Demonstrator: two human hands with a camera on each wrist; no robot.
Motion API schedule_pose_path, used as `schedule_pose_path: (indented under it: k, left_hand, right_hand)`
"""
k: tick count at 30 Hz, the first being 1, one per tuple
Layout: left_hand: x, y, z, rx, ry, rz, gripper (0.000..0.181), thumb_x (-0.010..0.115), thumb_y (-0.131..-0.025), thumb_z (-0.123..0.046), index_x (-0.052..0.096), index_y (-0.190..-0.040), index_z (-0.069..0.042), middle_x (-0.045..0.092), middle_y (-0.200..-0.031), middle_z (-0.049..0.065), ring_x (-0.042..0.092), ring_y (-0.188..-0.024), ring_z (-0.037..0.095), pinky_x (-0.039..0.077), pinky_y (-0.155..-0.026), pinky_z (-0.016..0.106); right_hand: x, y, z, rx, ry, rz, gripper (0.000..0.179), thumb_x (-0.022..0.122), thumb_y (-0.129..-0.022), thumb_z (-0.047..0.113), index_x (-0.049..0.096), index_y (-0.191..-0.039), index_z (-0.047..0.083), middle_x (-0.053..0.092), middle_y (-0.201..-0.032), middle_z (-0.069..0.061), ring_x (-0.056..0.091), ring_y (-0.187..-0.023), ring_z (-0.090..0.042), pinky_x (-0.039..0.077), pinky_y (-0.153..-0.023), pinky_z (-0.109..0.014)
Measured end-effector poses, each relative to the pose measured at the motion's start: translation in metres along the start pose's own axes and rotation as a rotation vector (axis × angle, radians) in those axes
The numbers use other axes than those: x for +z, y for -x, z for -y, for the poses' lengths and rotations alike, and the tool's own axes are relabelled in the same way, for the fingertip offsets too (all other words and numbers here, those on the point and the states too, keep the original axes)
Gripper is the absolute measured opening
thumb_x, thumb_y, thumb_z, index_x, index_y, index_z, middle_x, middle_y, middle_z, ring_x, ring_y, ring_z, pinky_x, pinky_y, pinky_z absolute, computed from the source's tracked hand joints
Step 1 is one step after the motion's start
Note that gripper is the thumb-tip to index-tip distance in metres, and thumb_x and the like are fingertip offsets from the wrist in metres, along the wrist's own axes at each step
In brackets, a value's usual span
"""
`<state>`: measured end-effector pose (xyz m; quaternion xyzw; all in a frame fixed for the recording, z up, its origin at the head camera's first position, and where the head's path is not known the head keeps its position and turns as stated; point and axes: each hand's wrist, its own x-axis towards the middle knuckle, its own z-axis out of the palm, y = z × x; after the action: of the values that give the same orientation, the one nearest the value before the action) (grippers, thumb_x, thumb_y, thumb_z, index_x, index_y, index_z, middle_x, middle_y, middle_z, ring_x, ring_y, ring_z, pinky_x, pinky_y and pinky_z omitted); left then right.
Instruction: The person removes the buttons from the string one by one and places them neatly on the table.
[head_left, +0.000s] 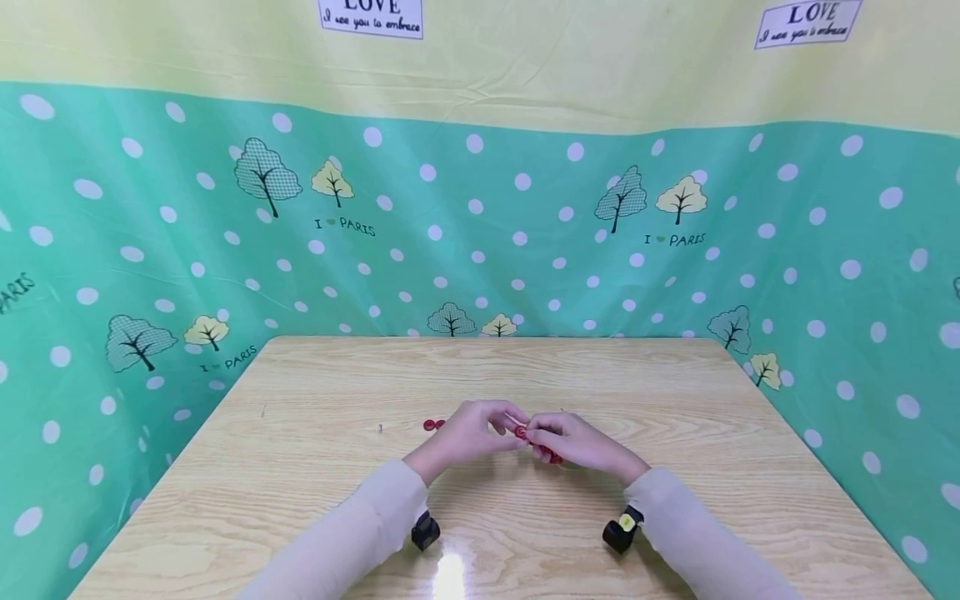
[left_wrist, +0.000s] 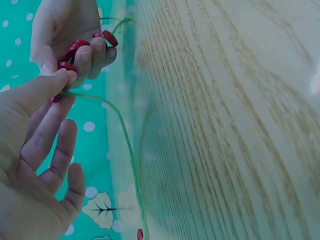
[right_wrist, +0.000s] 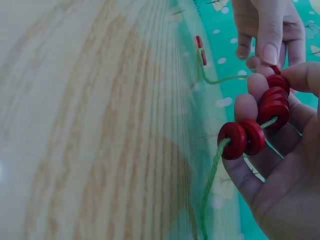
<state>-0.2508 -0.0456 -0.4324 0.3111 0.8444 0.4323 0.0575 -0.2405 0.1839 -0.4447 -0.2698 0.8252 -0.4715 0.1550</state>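
Fingers and thumb of the left hand (head_left: 471, 429) meet those of the right hand (head_left: 576, 440) just right of centre in my head view, both curled on red beads (head_left: 521, 432). A bead pair (head_left: 429, 425) lies on the wooden table (head_left: 360, 375) just left of the left hand, with a patterned curtain (head_left: 480, 212) filling the upper frame.

On the left wrist feed, I see the left thumb and fingertip pinching at upper left, the remaining left fingers bent loosely below and holding nothing. At the top left, the right hand's curled fingers cradle several beads. A green cord (left_wrist: 126, 135) runs from the pinch to the bottom edge, beside a sliver of red.

On the right wrist feed, the right hand grips the threaded row right of centre, thumb against the upper beads. I see cord hanging from the row's lower end to the bottom edge; another stretch reaches the bead pair at upper middle.
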Motion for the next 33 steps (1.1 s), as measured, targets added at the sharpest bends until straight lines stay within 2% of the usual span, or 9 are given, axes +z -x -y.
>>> schedule_pose_path:
  k: [6, 17, 25, 33]
  left_hand:
    - [0.0, 0.001, 0.0, 0.012, 0.004, -0.001, 0.02, 0.082, -0.086, -0.025, 0.076, -0.105, -0.021, 0.072, -0.088, -0.015, 0.065, -0.086, 0.004, 0.052, -0.082, 0.028]
    - [-0.005, 0.002, -0.003, -0.045, -0.028, -0.01, 0.021, 0.081, -0.087, -0.03, 0.077, -0.107, -0.023, 0.07, -0.084, -0.018, 0.061, -0.085, 0.007, 0.048, -0.067, 0.026]
    - [-0.008, 0.003, -0.003, -0.054, -0.029, -0.001, 0.022, 0.079, -0.088, -0.028, 0.077, -0.109, -0.021, 0.07, -0.085, -0.017, 0.061, -0.085, 0.008, 0.048, -0.068, 0.027]
    - [-0.012, 0.002, -0.002, -0.046, -0.041, -0.008, 0.022, 0.08, -0.088, -0.026, 0.077, -0.109, -0.019, 0.071, -0.086, -0.016, 0.062, -0.085, 0.008, 0.049, -0.068, 0.028]
  right_hand:
    - [0.001, 0.0, -0.001, 0.011, -0.018, 0.013, 0.029, 0.047, -0.108, 0.02, 0.065, -0.103, -0.001, 0.064, -0.081, -0.012, 0.053, -0.066, -0.017, 0.041, -0.054, -0.028]
    - [-0.003, 0.002, -0.002, 0.004, -0.015, 0.029, 0.028, 0.051, -0.106, 0.024, 0.065, -0.111, 0.001, 0.063, -0.085, -0.01, 0.055, -0.069, -0.013, 0.046, -0.06, -0.027]
    - [-0.004, 0.001, -0.005, -0.016, -0.009, 0.033, 0.022, 0.054, -0.104, 0.022, 0.065, -0.112, 0.004, 0.064, -0.087, -0.014, 0.055, -0.066, -0.014, 0.046, -0.057, -0.028]
    - [-0.006, 0.001, -0.005, -0.002, -0.011, 0.041, 0.03, 0.051, -0.107, 0.027, 0.065, -0.111, 0.001, 0.064, -0.087, -0.017, 0.055, -0.064, -0.012, 0.045, -0.056, -0.027]
